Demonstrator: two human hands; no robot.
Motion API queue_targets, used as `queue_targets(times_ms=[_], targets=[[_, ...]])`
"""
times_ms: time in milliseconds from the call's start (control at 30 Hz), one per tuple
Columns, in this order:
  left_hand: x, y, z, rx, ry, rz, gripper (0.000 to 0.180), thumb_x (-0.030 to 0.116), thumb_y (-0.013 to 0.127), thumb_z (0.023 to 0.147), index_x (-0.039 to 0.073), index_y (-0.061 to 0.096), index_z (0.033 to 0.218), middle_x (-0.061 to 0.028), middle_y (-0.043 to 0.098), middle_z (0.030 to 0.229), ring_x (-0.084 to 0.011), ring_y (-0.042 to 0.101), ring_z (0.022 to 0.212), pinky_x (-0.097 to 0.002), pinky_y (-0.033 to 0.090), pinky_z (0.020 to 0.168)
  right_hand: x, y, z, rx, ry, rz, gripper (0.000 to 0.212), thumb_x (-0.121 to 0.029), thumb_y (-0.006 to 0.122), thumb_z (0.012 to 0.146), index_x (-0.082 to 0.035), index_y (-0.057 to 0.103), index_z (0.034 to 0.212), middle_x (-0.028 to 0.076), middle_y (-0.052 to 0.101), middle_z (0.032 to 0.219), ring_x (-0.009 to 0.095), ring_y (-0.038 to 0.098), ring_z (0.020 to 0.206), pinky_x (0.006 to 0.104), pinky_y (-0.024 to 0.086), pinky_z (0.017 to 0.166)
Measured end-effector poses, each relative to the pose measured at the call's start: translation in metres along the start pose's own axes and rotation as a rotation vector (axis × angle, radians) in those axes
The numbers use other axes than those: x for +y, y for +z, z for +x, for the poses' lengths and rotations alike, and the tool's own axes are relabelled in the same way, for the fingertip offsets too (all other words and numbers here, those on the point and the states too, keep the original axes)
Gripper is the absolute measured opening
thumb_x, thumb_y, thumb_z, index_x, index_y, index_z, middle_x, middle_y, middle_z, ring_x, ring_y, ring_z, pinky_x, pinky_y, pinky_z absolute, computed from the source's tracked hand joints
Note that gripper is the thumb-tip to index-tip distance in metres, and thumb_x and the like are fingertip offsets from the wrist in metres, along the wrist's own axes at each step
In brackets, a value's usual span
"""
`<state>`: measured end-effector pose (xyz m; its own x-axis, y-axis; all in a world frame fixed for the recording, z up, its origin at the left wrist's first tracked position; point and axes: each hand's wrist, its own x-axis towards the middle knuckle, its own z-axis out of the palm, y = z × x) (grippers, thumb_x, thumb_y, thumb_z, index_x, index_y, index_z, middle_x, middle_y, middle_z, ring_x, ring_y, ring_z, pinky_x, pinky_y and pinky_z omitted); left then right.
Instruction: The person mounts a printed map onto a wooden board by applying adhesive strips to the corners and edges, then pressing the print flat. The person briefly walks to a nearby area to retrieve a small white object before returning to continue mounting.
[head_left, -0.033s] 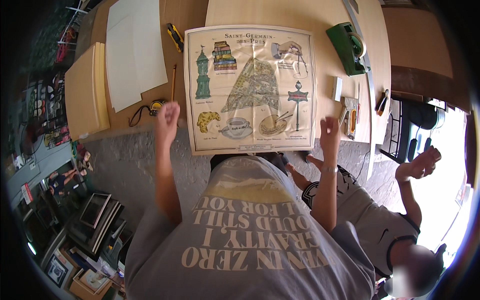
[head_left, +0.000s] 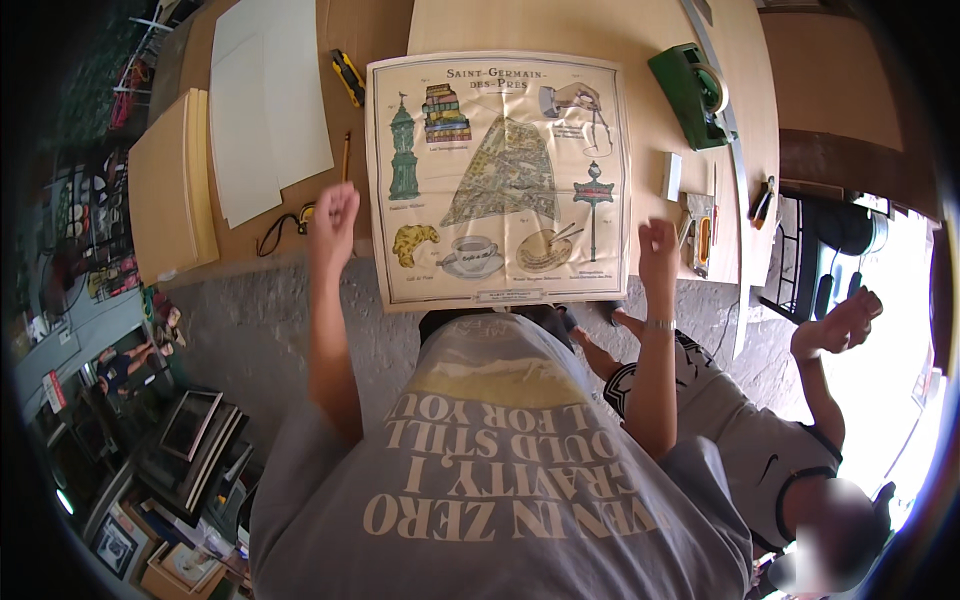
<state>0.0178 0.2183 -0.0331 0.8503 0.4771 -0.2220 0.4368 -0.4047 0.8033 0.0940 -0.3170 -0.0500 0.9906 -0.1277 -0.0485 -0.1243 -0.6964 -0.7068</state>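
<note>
A printed poster [head_left: 490, 225] with drawings and wavy creases lies on the worktable in front of me, its near edge overhanging the table. My left hand [head_left: 333, 222], fingers curled in, hovers just off the poster's left edge, over the near end of a pencil [head_left: 347, 155]. To the right of the poster, my right hand [head_left: 657, 243] is also curled closed, close to its lower right edge. I see nothing held in either hand. Beside my left hand is a small black-and-yellow tape measure [head_left: 307, 217] with a dark strap.
White sheets [head_left: 265, 110], a board stack [head_left: 175, 190] and a yellow-black utility knife [head_left: 348, 78] lie left. On the right are a green tape dispenser [head_left: 690, 95], a white block [head_left: 671, 176], a cutter [head_left: 703, 235], pliers [head_left: 764, 203] and a metal ruler [head_left: 742, 190]. Another person [head_left: 745, 430] stands close right.
Both my hands have shifted slightly away from my body, the left one further over the pencil's near end. The poster lies almost the same.
</note>
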Motion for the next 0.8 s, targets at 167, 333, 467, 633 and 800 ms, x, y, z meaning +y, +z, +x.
queue_targets(times_ms=[167, 333, 467, 633, 800], targets=[[0.024, 0.049, 0.118, 0.034, 0.034, 0.058, 0.049, 0.034, 0.071, 0.099, -0.003, 0.062, 0.130, -0.0171, 0.071, 0.121, -0.0234, 0.069, 0.108, -0.0340, 0.054, 0.092, -0.006, 0.051, 0.084, 0.006, 0.069, 0.060, 0.039, -0.027, 0.071, 0.095, 0.001, 0.065, 0.121, 0.018, 0.069, 0.111, 0.029, 0.070, 0.096, 0.0387, 0.055, 0.085], [0.022, 0.067, 0.155, 0.064, -0.186, -0.341, 0.038, 0.026, 0.075, 0.097, -0.003, 0.067, 0.120, -0.0105, 0.073, 0.107, -0.0174, 0.068, 0.096, -0.0320, 0.054, 0.086, -0.006, 0.072, 0.117, -0.042, 0.106, -0.006, 0.043, -0.033, 0.071, 0.092, 0.000, 0.067, 0.120, 0.016, 0.071, 0.103, 0.030, 0.069, 0.095, 0.0396, 0.054, 0.088], [0.021, 0.082, 0.155, 0.193, -0.243, -0.628, 0.027, 0.022, 0.075, 0.097, -0.002, 0.068, 0.107, -0.0078, 0.072, 0.097, -0.0150, 0.067, 0.084, -0.0308, 0.055, 0.076, -0.005, 0.079, 0.128, -0.050, 0.145, 0.037, 0.040, -0.031, 0.071, 0.095, 0.002, 0.069, 0.117, 0.013, 0.072, 0.095, 0.025, 0.069, 0.089, 0.0369, 0.054, 0.081], [0.032, 0.074, 0.147, 0.260, -0.210, -0.619, 0.023, 0.019, 0.075, 0.098, -0.003, 0.068, 0.096, -0.0064, 0.070, 0.091, -0.0124, 0.063, 0.077, -0.0289, 0.052, 0.070, 0.003, 0.086, 0.139, -0.092, 0.227, 0.301, 0.034, -0.030, 0.070, 0.098, 0.001, 0.070, 0.111, 0.006, 0.071, 0.089, 0.016, 0.065, 0.081, 0.0317, 0.052, 0.074], [0.066, 0.057, 0.125, 0.241, -0.151, -0.642, 0.023, 0.020, 0.074, 0.099, -0.001, 0.067, 0.105, -0.0057, 0.069, 0.095, -0.0118, 0.063, 0.084, -0.0267, 0.052, 0.077, 0.005, 0.071, 0.137, -0.238, 0.403, 0.433, 0.030, -0.031, 0.071, 0.097, -0.003, 0.069, 0.108, -0.002, 0.066, 0.086, 0.009, 0.057, 0.075, 0.0272, 0.045, 0.070]])
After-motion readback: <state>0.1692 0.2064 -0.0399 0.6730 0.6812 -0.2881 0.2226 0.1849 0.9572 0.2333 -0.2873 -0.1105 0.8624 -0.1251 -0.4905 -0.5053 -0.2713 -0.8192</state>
